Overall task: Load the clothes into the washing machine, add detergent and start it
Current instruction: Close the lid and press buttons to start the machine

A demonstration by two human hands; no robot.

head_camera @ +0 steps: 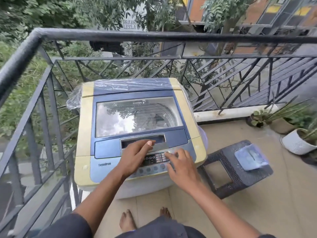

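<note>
A top-loading washing machine (84, 134), cream and blue, stands on the balcony with its glass lid (137, 115) down. Something dark shows faintly in the drum through the glass. My left hand (135, 155) lies flat over the left part of the control panel (154, 160), fingers straight, thumb near the lid's recessed handle (159, 139). My right hand (181, 167) reaches onto the panel's right side, its fingertips on the small buttons beside the display. A blue detergent packet (251, 156) lies on a dark stool (228, 170) right of the machine.
A black metal railing (120, 36) encloses the balcony on the left and behind the machine. Potted plants (295, 134) stand on the tiled floor at the right. My bare feet (127, 220) are on the tiles just in front of the machine.
</note>
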